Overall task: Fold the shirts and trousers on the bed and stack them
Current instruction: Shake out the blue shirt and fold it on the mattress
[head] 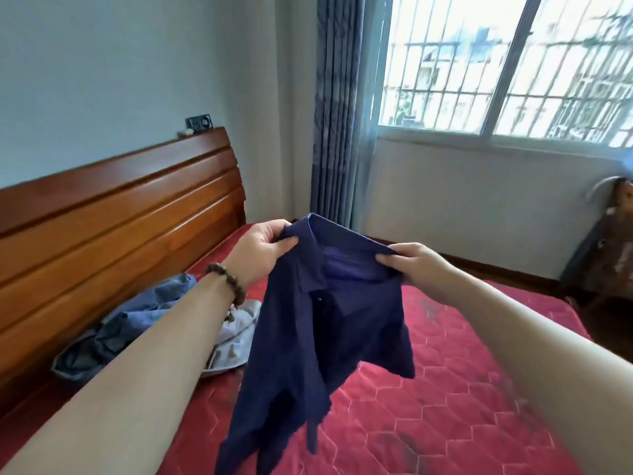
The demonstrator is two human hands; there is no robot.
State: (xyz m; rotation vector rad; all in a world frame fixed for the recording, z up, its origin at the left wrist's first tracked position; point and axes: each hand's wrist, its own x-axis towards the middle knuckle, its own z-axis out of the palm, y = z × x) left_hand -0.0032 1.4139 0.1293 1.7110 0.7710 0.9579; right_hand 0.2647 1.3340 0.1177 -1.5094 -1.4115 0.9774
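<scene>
Hanging above the red quilted mattress bed (462, 389), dark navy collared polo shirt (325, 337), left hand (263, 248) and right hand (416, 265) each pinching its collar, crumpled blue denim trousers (130, 327) beside wooden slatted headboard (113, 221).

Pale blue-grey walls (102, 56); barred window (507, 63) admitting daylight at 1 o'clock, grey curtain (337, 108) at 12, wooden headboard (113, 214) at 9, dark floor (496, 269) at 3.
</scene>
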